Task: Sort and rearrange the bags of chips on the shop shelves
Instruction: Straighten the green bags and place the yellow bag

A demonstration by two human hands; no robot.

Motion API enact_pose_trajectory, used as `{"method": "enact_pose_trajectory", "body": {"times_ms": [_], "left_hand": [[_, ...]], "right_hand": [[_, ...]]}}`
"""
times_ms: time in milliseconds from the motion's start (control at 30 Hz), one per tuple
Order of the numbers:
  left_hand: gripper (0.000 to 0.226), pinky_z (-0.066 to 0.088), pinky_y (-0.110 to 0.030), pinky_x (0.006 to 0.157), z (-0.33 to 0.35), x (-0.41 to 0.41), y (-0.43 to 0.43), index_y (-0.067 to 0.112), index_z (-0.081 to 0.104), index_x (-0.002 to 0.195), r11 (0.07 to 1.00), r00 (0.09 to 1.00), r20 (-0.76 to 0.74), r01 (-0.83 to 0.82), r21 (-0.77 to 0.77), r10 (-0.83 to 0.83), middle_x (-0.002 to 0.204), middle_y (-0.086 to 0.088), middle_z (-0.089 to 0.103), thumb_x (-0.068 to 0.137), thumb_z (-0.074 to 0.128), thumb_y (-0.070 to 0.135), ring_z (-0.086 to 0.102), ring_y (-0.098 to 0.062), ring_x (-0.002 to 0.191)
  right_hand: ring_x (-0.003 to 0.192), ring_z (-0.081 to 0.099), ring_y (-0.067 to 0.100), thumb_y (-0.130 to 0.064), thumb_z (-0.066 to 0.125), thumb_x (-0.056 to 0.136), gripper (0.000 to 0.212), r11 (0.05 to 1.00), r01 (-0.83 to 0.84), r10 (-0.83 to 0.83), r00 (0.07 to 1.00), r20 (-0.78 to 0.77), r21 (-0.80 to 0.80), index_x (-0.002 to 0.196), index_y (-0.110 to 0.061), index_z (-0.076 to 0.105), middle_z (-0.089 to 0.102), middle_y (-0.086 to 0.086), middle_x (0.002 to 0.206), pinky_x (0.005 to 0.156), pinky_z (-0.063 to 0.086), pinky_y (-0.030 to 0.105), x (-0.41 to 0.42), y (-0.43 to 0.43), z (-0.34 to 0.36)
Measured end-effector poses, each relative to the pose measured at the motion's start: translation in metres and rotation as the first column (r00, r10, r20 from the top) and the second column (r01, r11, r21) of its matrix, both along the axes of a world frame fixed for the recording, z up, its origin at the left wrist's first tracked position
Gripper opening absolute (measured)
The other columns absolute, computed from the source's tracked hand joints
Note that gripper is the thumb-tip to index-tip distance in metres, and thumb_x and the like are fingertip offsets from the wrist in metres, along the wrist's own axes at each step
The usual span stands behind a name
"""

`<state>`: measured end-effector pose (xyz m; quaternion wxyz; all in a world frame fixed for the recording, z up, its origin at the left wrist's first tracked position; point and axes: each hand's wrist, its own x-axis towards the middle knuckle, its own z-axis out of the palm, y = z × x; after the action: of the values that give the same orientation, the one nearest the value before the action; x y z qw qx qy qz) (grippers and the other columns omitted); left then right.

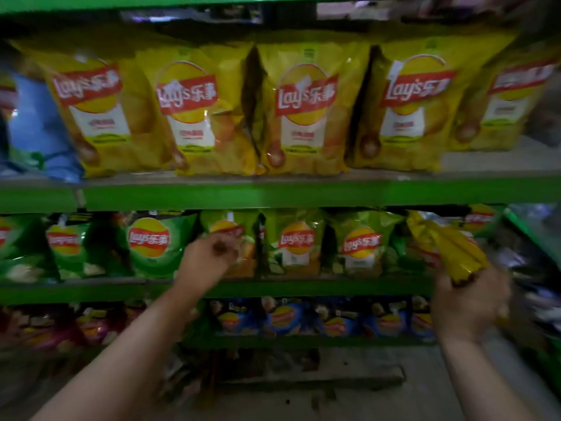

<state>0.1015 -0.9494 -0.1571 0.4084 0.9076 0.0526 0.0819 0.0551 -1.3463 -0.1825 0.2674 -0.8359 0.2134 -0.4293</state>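
Large yellow chip bags (299, 107) stand in a row on the upper green shelf (273, 194). On the middle shelf (303, 288) stand green bags (151, 244) and lime-green bags (299, 243). My left hand (209, 256) reaches to a lime-green bag (230, 229) and its fingers curl on the bag's front. My right hand (469, 299) grips a yellow bag (446, 247) by its lower end, held tilted in front of the middle shelf's right part. The picture is blurred.
Blue bags (285, 317) fill the bottom shelf at centre, reddish-purple bags (60, 329) its left. A blue bag (39, 129) stands at the upper shelf's far left. The upper shelf is bare (501, 161) at far right. Grey floor (334, 399) lies below.
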Motion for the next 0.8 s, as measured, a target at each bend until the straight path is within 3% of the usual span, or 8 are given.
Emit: {"method": "enact_pose_trajectory", "body": {"times_ms": [167,333,433,600,700,800], "left_hand": [[0.013,0.043,-0.014,0.049,-0.003,0.0,0.019,0.03,0.065,0.091,0.997,0.998,-0.007,-0.065,-0.029,0.065,0.078,0.018,0.065,0.085,0.07,0.019,0.059,-0.002,0.061],[0.011,0.04,-0.014,0.051,-0.006,0.001,0.036,0.027,0.067,0.088,0.994,0.994,0.013,-0.105,-0.025,0.106,0.074,0.02,0.061,0.087,0.068,0.015,0.055,0.003,0.064],[0.014,0.041,-0.007,0.042,-0.011,0.001,0.04,0.026,0.065,0.09,0.992,0.992,0.022,-0.126,-0.018,0.126,0.073,0.018,0.06,0.087,0.066,0.012,0.055,0.001,0.06],[0.02,0.04,-0.008,0.042,-0.016,0.0,0.048,0.021,0.065,0.093,0.981,0.981,-0.008,-0.192,-0.039,0.192,0.08,0.006,0.062,0.087,0.057,0.004,0.056,-0.007,0.061],[0.021,0.044,-0.021,0.07,-0.013,-0.004,0.063,0.017,0.067,0.096,0.968,0.968,0.009,-0.251,-0.029,0.252,0.094,-0.002,0.063,0.086,0.053,0.005,0.058,-0.018,0.083],[0.016,0.04,-0.026,0.078,-0.01,-0.011,0.089,0.015,0.069,0.098,0.948,0.95,0.0,-0.311,0.069,0.312,0.095,-0.005,0.064,0.087,0.057,0.013,0.058,-0.022,0.092]], "right_hand": [[0.103,0.051,0.054,-0.023,0.072,0.083,0.046,0.993,0.093,-0.096,0.995,0.038,0.072,0.103,0.013,0.052,0.054,0.04,0.108,0.089,0.033,0.049,-0.009,-0.007,-0.003],[0.106,0.051,0.049,-0.039,0.069,0.085,0.055,0.987,0.043,-0.062,0.99,0.126,0.152,0.105,0.009,0.049,0.052,0.035,0.109,0.09,0.036,0.046,-0.02,-0.009,-0.003],[0.106,0.053,0.047,-0.049,0.064,0.086,0.065,0.981,0.011,-0.04,0.988,0.147,0.195,0.111,0.008,0.048,0.053,0.034,0.11,0.089,0.041,0.047,-0.029,-0.007,-0.004],[0.102,0.06,0.04,-0.058,0.062,0.079,0.07,0.949,-0.118,0.098,0.992,0.084,0.292,0.115,0.001,0.05,0.061,0.029,0.113,0.083,0.045,0.042,-0.039,-0.004,-0.023],[0.099,0.062,0.038,-0.054,0.063,0.078,0.06,0.935,-0.175,0.179,0.984,0.016,0.308,0.111,-0.005,0.052,0.063,0.028,0.111,0.081,0.047,0.042,-0.042,0.002,-0.039],[0.096,0.062,0.022,-0.044,0.067,0.082,0.043,0.909,-0.222,0.234,0.972,0.008,0.353,0.108,-0.014,0.053,0.065,0.021,0.109,0.077,0.042,0.022,-0.043,0.017,-0.048]]}}
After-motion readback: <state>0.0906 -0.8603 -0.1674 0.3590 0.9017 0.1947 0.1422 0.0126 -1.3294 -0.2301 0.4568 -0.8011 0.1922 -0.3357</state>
